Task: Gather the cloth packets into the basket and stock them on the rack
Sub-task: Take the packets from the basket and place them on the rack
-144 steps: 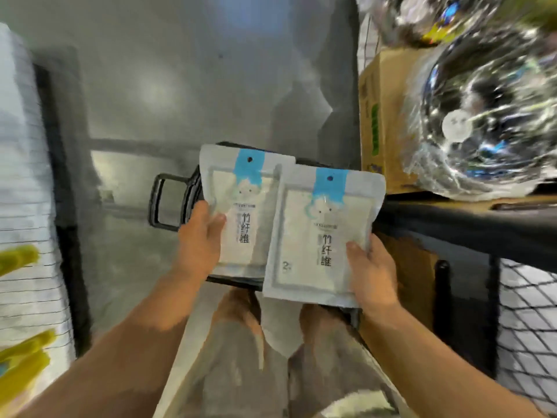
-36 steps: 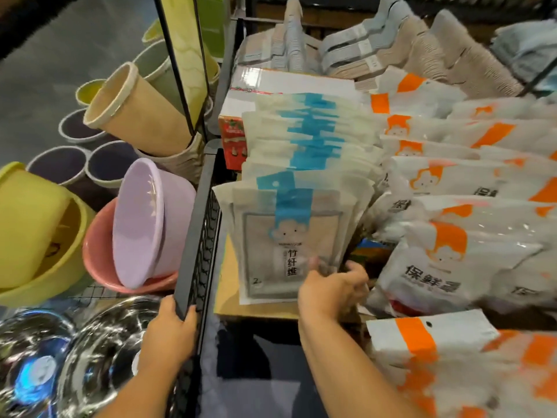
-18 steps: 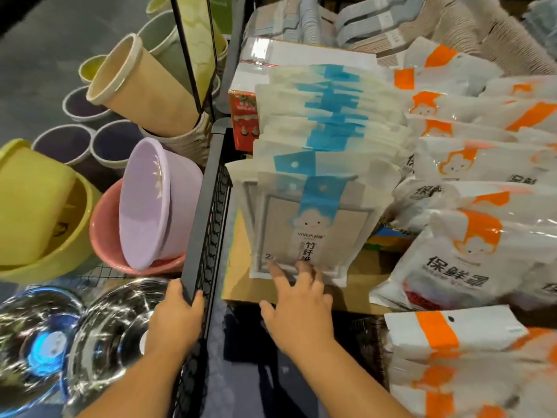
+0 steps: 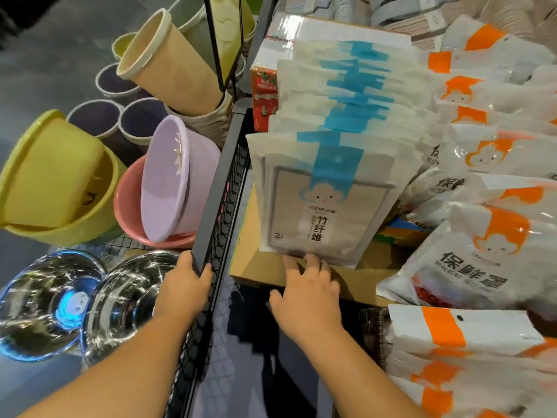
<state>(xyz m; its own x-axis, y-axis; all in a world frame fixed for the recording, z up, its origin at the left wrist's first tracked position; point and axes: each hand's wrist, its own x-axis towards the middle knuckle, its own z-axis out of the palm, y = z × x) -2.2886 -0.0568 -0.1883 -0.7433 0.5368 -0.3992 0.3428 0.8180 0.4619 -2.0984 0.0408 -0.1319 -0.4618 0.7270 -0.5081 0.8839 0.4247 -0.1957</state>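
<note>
Left hand (image 4: 185, 280) grips the black mesh divider (image 4: 223, 188). Right hand (image 4: 307, 294), fingers straight, touches the lower edge of the front cloth packet (image 4: 322, 206), which stands upright on a cardboard box (image 4: 259, 267). The rear packets (image 4: 352, 95) show only their blue tops.

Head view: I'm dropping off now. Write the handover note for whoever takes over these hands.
Left hand grips the top bar of the black mesh panel.
Right hand is open, fingertips against the bottom edge of the front cloth packet.
The blue-banded packets stand in a row on the cardboard box, with orange-banded bags to their right.
Done: the front packet stands in the row.
Left: probably square it up. Whether more packets wait to be stocked is not visible.
</note>
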